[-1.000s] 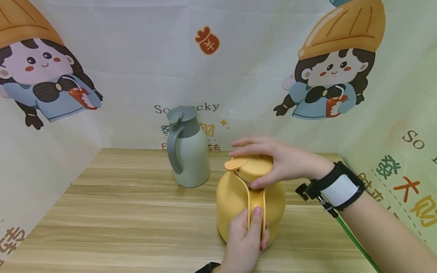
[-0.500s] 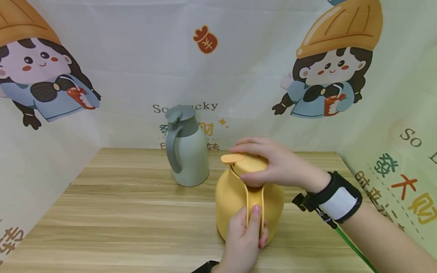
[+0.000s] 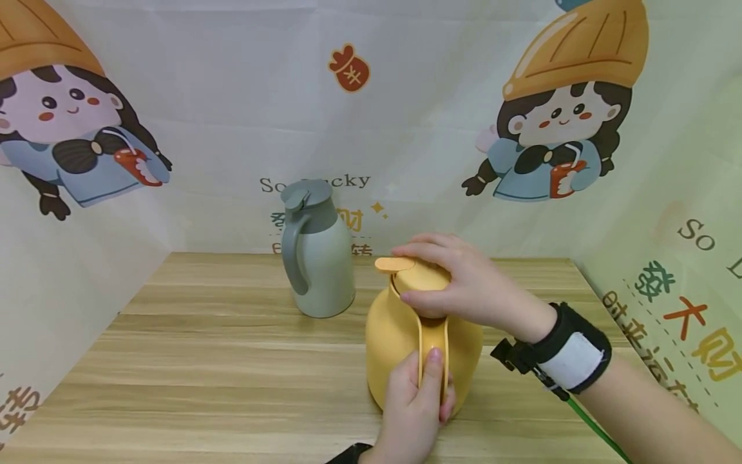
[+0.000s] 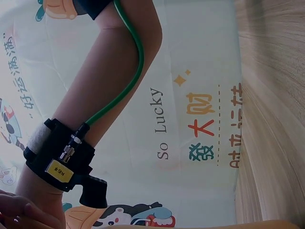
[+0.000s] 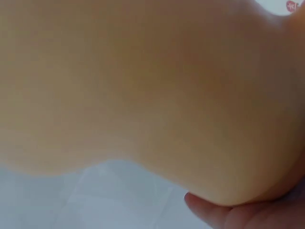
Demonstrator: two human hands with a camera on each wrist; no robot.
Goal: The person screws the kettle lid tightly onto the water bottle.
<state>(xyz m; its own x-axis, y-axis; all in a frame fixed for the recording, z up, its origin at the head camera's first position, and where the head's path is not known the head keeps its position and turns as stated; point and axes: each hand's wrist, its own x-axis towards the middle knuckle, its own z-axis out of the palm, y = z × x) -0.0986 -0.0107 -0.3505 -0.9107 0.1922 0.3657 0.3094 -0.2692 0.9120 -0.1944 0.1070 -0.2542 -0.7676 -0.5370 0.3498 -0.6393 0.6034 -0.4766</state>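
A yellow thermos jug (image 3: 385,348) stands on the wooden table, its handle (image 3: 433,332) turned toward me. My left hand (image 3: 408,406) grips that handle, thumb lying along its near side. Over the top, my right hand (image 3: 469,280) holds the jug's yellow lid (image 3: 426,278), thumb at the near side and fingers across the far side. A flat tab (image 3: 394,265) sticks out from the lid to the left. In the right wrist view the jug fills most of the picture, with fingertips (image 5: 205,210) along its lower edge.
A pale green thermos jug (image 3: 324,264) with a grey handle and lid stands farther back, left of the yellow one. Printed cloth (image 3: 232,129) hangs behind the wooden table (image 3: 203,361) and at both sides. A green cable (image 3: 597,425) trails from the right wrist strap.
My right hand has turned with the lid, swinging its tab away from me, and the right wrist has come nearer. The left hand keeps its grip on the handle.
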